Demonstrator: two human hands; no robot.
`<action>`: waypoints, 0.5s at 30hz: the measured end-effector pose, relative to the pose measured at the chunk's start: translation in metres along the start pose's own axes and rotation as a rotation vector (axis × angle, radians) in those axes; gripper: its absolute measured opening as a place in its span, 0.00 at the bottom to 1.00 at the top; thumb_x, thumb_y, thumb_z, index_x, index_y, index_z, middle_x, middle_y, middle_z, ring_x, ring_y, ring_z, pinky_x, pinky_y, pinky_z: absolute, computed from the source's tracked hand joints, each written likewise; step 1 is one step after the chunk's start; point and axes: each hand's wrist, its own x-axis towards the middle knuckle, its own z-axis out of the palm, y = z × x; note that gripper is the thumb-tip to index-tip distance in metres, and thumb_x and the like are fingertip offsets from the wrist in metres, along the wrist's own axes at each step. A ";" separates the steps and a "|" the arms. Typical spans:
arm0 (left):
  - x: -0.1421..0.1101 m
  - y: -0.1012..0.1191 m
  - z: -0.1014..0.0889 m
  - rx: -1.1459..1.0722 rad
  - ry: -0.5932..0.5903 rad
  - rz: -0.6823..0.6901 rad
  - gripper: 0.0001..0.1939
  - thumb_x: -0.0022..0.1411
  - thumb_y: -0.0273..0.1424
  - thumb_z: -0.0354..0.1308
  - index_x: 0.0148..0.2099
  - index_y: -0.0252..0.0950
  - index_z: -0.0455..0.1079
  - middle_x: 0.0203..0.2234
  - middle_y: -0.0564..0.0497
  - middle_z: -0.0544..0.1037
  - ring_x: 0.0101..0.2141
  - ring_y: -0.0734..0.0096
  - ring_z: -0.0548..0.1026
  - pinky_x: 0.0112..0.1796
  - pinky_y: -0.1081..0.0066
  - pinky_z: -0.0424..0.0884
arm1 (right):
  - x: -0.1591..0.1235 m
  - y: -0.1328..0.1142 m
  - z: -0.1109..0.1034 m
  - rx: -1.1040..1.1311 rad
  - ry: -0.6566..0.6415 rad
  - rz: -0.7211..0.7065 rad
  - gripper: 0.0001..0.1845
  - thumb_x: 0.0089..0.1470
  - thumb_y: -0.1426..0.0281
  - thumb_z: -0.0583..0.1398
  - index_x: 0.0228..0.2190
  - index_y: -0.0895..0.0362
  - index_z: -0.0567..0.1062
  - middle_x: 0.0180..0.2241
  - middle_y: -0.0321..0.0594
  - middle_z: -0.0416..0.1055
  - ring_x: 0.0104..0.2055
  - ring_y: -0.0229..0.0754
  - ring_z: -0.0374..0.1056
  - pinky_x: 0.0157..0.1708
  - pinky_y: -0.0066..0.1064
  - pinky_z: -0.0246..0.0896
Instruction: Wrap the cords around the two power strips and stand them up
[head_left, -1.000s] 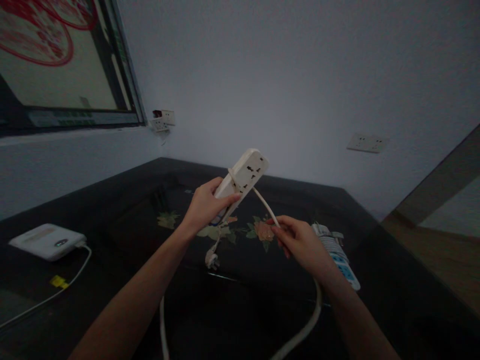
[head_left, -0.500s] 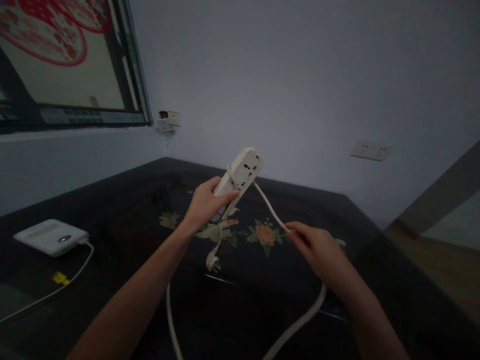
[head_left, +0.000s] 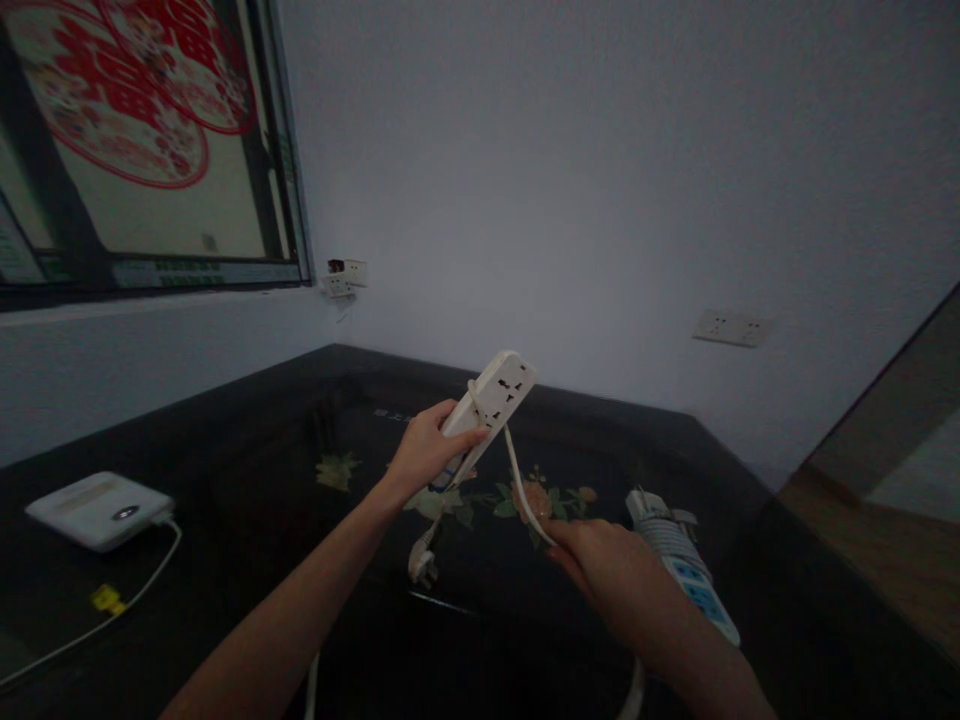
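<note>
Nearest me, at the bottom edge: two pale cord lengths (head_left: 313, 690), one under each forearm, running out of view. Whether both belong to the cord in my fingers, I cannot tell.

My right hand (head_left: 607, 570): fingers drawn into a pinch, with hold of a white cord (head_left: 517, 480). From there it runs up, slightly bowed, to the power strip's edge.

My left hand (head_left: 427, 450): fingers wrapped round the lower end of the white power strip (head_left: 514, 384), thumb across its face. Strip held up over the table (head_left: 450, 665), tilted, far end high, some sockets showing. A plug (head_left: 422, 562) dangles below on its own bit of cord; contact with the table unclear.

Progress: one band of cord crosses the strip's middle. I judge this an early stage of wrap, most cord being off the body. Back of strip hidden.

Right of my hand: second strip (head_left: 694, 590), blue sockets, cord coiled neatly about one end. Far left: white box (head_left: 97, 510), its top label unreadable; yellow tag (head_left: 109, 600) on its lead, also unreadable.

Further off: small pale lettering (head_left: 390, 414) on the table, too small to read. Wall outlet (head_left: 731, 328), no brand legible. Window decals (head_left: 124, 95), red; the character looks like 福.
</note>
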 end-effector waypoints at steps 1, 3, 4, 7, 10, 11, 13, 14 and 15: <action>0.001 -0.002 0.000 -0.056 -0.019 -0.022 0.16 0.49 0.41 0.64 0.34 0.33 0.68 0.25 0.53 0.71 0.25 0.73 0.69 0.23 0.73 0.67 | -0.001 -0.003 -0.001 -0.018 -0.047 0.007 0.16 0.58 0.77 0.54 0.42 0.53 0.78 0.40 0.48 0.78 0.43 0.54 0.75 0.37 0.40 0.66; 0.001 -0.003 0.000 -0.223 -0.074 -0.086 0.19 0.50 0.41 0.64 0.39 0.33 0.69 0.27 0.50 0.74 0.25 0.71 0.72 0.25 0.71 0.70 | -0.001 -0.003 -0.001 -0.031 -0.060 0.013 0.17 0.58 0.77 0.53 0.43 0.53 0.78 0.41 0.48 0.78 0.44 0.55 0.75 0.37 0.41 0.66; 0.000 -0.002 -0.001 -0.313 -0.106 -0.118 0.20 0.51 0.42 0.64 0.41 0.34 0.68 0.28 0.49 0.76 0.26 0.70 0.74 0.26 0.70 0.71 | 0.000 -0.001 0.000 -0.037 -0.051 0.016 0.17 0.58 0.77 0.53 0.44 0.53 0.77 0.40 0.48 0.78 0.44 0.55 0.75 0.38 0.41 0.65; -0.005 0.006 -0.004 -0.519 -0.196 -0.169 0.24 0.50 0.43 0.65 0.45 0.34 0.68 0.32 0.44 0.79 0.28 0.65 0.78 0.28 0.68 0.74 | 0.008 0.014 0.008 -0.049 -0.004 0.054 0.17 0.59 0.75 0.53 0.45 0.54 0.77 0.39 0.50 0.78 0.43 0.54 0.75 0.37 0.40 0.65; -0.015 0.023 -0.007 -0.616 -0.295 -0.167 0.29 0.45 0.44 0.69 0.45 0.34 0.69 0.32 0.43 0.80 0.29 0.64 0.79 0.31 0.68 0.74 | 0.019 0.033 0.016 0.006 0.059 0.106 0.16 0.61 0.71 0.52 0.43 0.52 0.78 0.37 0.49 0.78 0.39 0.52 0.76 0.34 0.38 0.64; -0.020 0.030 -0.007 -0.630 -0.333 -0.164 0.29 0.43 0.45 0.70 0.44 0.33 0.69 0.31 0.44 0.80 0.28 0.64 0.79 0.30 0.68 0.74 | 0.023 0.038 0.019 0.034 0.087 0.123 0.16 0.61 0.70 0.52 0.43 0.52 0.78 0.36 0.48 0.78 0.39 0.52 0.76 0.34 0.38 0.64; -0.032 0.044 -0.007 -0.647 -0.424 -0.164 0.31 0.39 0.47 0.71 0.41 0.34 0.71 0.28 0.45 0.80 0.27 0.64 0.78 0.29 0.70 0.74 | 0.030 0.043 0.023 0.078 0.143 0.147 0.15 0.62 0.70 0.53 0.42 0.52 0.78 0.36 0.47 0.77 0.39 0.50 0.75 0.35 0.38 0.65; -0.038 0.051 -0.006 -0.662 -0.479 -0.172 0.31 0.38 0.48 0.71 0.40 0.34 0.71 0.28 0.45 0.79 0.27 0.64 0.78 0.28 0.69 0.74 | 0.033 0.044 0.026 0.093 0.169 0.147 0.14 0.62 0.69 0.53 0.43 0.53 0.77 0.37 0.46 0.76 0.39 0.48 0.74 0.36 0.38 0.66; -0.045 0.058 -0.004 -0.680 -0.555 -0.184 0.31 0.39 0.49 0.70 0.40 0.34 0.71 0.27 0.46 0.79 0.26 0.64 0.77 0.28 0.69 0.74 | 0.035 0.043 0.029 0.104 0.192 0.135 0.13 0.62 0.68 0.54 0.44 0.54 0.76 0.39 0.45 0.75 0.41 0.45 0.73 0.38 0.38 0.67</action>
